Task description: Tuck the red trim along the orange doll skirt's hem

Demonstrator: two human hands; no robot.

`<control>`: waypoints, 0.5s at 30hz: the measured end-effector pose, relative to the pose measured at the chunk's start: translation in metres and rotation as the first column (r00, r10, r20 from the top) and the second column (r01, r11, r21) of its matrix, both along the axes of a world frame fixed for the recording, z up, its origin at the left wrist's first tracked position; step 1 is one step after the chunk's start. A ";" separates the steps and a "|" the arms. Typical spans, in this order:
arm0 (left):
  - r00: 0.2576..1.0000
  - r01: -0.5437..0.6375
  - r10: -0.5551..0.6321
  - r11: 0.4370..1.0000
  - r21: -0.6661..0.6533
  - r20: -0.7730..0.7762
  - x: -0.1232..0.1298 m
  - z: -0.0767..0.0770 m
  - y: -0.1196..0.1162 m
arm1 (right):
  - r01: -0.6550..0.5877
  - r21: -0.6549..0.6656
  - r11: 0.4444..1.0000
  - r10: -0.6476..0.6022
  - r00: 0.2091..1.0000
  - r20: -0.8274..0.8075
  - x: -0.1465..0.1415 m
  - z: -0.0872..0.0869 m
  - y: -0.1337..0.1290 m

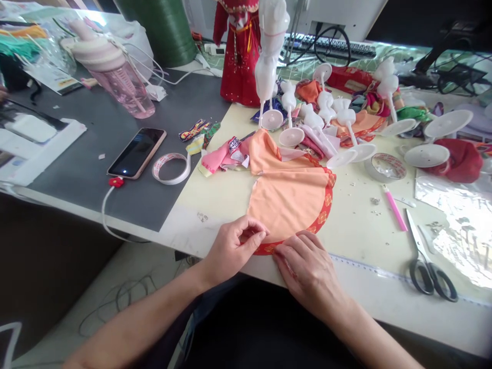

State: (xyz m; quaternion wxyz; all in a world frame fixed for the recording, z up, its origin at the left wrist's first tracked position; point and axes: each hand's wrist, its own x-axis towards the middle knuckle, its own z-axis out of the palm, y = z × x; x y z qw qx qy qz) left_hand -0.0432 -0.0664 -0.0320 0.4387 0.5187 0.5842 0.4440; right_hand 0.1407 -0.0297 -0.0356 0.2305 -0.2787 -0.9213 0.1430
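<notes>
A small peach-orange doll dress (288, 197) with a red, gold-patterned hem lies spread on the table in front of me. Above the dress's lower edge, my left hand (236, 246) is closed, thumb and forefinger pinched together; whatever is between the tips is too small to make out. Curled over the red hem, my right hand (307, 264) grips the cloth at the table's front edge, its fingertips partly hidden. Behind the dress lie pink and patterned cloth scraps (226, 156).
White mannequin forms (326, 105) lie among coloured cloth at the back right. Scissors (426, 266), a pink pen-like tool (395, 207) and a tape measure (361, 265) lie right. Leftward are a tape roll (171, 179), a phone (137, 152) and a pink bottle (119, 77).
</notes>
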 end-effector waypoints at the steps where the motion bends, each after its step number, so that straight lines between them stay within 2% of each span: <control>1: 1.000 -0.001 0.001 1.000 0.000 -0.001 0.000 0.000 0.000 | -0.003 0.000 1.000 0.003 1.000 -0.001 0.000 0.000 0.000; 10: 1.000 0.007 -0.007 1.000 0.005 -0.008 0.000 -0.001 -0.001 | -0.009 0.032 0.999 0.009 1.000 0.009 0.000 0.001 0.000; 15: 1.000 0.013 -0.012 1.000 0.022 -0.013 0.000 -0.002 -0.001 | -0.006 0.073 0.997 0.000 0.997 0.078 -0.002 0.004 -0.001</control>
